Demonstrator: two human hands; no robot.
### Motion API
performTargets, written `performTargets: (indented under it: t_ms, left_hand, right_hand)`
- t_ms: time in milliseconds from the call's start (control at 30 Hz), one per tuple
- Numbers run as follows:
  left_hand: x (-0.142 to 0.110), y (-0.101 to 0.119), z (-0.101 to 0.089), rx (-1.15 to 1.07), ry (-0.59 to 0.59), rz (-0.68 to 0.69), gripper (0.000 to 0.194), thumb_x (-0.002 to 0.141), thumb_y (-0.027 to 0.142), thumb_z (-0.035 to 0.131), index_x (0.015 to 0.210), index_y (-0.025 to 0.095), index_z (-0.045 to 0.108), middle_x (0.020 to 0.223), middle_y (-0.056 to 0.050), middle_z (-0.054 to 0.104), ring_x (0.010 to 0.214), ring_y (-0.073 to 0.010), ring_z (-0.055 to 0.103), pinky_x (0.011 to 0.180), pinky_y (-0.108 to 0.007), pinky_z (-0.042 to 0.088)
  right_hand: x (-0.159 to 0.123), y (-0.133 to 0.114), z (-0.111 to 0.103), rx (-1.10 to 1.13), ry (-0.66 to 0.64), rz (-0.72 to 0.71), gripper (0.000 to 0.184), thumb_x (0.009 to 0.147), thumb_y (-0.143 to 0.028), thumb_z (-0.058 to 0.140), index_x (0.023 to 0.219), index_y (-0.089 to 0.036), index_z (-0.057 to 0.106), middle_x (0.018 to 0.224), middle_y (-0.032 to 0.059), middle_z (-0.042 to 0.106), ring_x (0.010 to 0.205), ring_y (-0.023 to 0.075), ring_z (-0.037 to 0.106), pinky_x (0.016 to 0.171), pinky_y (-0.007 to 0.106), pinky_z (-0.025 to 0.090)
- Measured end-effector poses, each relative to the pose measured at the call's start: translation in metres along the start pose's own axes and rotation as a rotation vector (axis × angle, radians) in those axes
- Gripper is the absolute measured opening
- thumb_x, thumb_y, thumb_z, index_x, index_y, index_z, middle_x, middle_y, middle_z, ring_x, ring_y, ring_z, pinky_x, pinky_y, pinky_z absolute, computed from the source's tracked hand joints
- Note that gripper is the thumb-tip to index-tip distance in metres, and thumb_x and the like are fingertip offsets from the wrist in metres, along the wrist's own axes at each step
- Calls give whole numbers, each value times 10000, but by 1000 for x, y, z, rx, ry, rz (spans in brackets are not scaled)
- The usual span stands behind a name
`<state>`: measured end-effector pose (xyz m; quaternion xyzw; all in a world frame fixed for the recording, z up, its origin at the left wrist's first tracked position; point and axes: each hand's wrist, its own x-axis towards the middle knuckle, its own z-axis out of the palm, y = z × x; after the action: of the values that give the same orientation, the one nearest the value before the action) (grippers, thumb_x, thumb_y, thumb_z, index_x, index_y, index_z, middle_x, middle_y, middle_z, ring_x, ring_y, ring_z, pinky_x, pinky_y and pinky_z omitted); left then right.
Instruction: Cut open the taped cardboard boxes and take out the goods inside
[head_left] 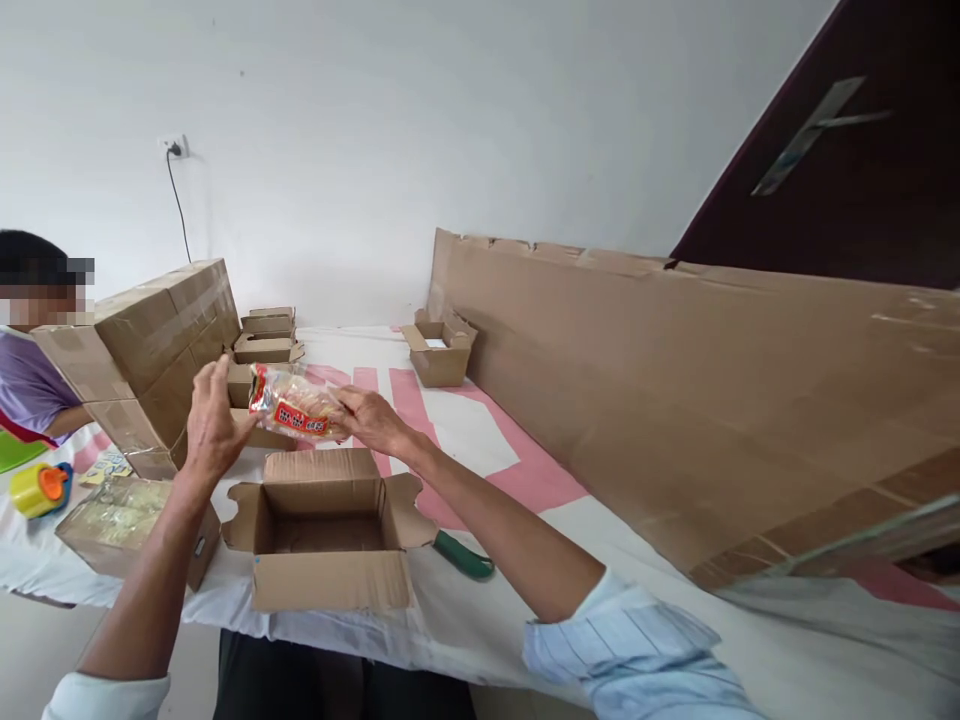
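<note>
A clear plastic packet [300,408] with a red label and pale yellowish contents is held up above an open cardboard box [330,580]. My right hand [373,418] grips the packet's right end. At its left end is my left hand [212,418], with thumb and fingers apart; the thumb is close to the packet's lower left corner, and I cannot tell if it touches. The box below stands with its flaps spread, and its visible inside floor is bare brown cardboard. Beside it, on the left, a box of clear-wrapped packets [124,520] stands partly behind my left forearm.
Stacked cardboard cartons [161,350] stand at the left, beside a person in a purple shirt [34,375]. Open boxes [266,345] line up behind. A small open box [439,358] sits farther back. A green-handled tool [463,556] lies right of the near box. A cardboard sheet [600,380] borders the right.
</note>
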<state>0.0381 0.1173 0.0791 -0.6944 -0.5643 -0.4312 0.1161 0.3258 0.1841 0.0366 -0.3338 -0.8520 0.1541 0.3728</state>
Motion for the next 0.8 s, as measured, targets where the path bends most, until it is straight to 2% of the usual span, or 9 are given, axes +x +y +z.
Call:
performTargets:
  t_ms: [100, 167, 233, 433, 500, 600, 667, 733, 800]
  left_hand:
    - [-18, 0, 12, 218, -249, 56, 880, 774, 229, 895, 1563, 257, 506, 1574, -177, 491, 1452, -412, 519, 1192, -573, 500]
    - [-26, -1, 21, 319, -403, -6, 755, 794, 254, 892, 1483, 253, 584, 1543, -185, 514, 1409, -420, 546, 1139, -570, 537]
    - [-27, -3, 27, 400, -484, -72, 676, 826, 284, 873, 1451, 270, 616, 1552, -192, 510, 1408, -436, 533, 1095, -583, 556]
    - [-17, -5, 30, 475, -527, -123, 719, 861, 305, 816, 1540, 294, 579, 1660, -239, 426, 1551, -584, 299, 1008, -765, 528]
    - [-21, -8, 27, 460, -509, -107, 709, 848, 275, 807, 1525, 309, 599, 1666, -222, 442, 1579, -577, 267, 1030, -774, 510]
    - [-30, -22, 16, 399, -521, -108, 646, 816, 307, 823, 1443, 346, 668, 1577, -168, 577, 1499, -492, 445, 1056, -670, 530]
    - [-30, -39, 5, 307, -546, -174, 570, 780, 384, 852, 1338, 350, 741, 1420, -135, 710, 1357, -453, 593, 1030, -591, 551]
    - [-22, -57, -5, 132, -581, -257, 450, 742, 477, 877, 1157, 308, 824, 1205, -117, 808, 1172, -428, 703, 962, -519, 576]
    - [-8, -71, -7, -146, -558, -307, 371, 712, 548, 895, 933, 254, 849, 965, -97, 831, 962, -379, 757, 850, -441, 593]
  right_hand:
    - [8, -2, 24, -65, -146, 5, 320, 1051, -248, 610, 1337, -229, 754, 1164, 83, 799, 993, 221, 718, 835, 277, 485]
    - [16, -6, 40, -95, -206, 8, 333, 1040, -252, 642, 1356, -255, 747, 1169, 72, 803, 1037, 230, 721, 850, 271, 476]
    - [25, -10, 52, -123, -253, 12, 332, 1039, -291, 666, 1362, -274, 744, 1174, 62, 806, 1067, 240, 724, 864, 271, 471]
    - [45, -27, 62, -209, -342, 0, 291, 1093, -340, 601, 1332, -246, 738, 1173, 75, 804, 1065, 257, 731, 835, 289, 468]
    - [43, -36, 64, -243, -356, -16, 306, 1117, -389, 563, 1315, -230, 735, 1178, 100, 787, 1071, 268, 726, 836, 305, 474]
    - [33, -46, 68, -280, -377, -51, 366, 1141, -438, 501, 1353, -222, 707, 1221, 136, 751, 1106, 290, 711, 858, 335, 487]
    - [25, -49, 71, -288, -407, -80, 365, 1138, -433, 513, 1371, -219, 694, 1241, 146, 739, 1121, 298, 704, 867, 348, 493]
    - [18, -47, 74, -282, -450, -109, 329, 1123, -399, 558, 1363, -222, 698, 1244, 140, 742, 1121, 293, 705, 865, 348, 495]
    - [15, -44, 77, -273, -493, -129, 272, 1098, -334, 610, 1318, -219, 720, 1227, 128, 754, 1099, 280, 715, 847, 339, 492]
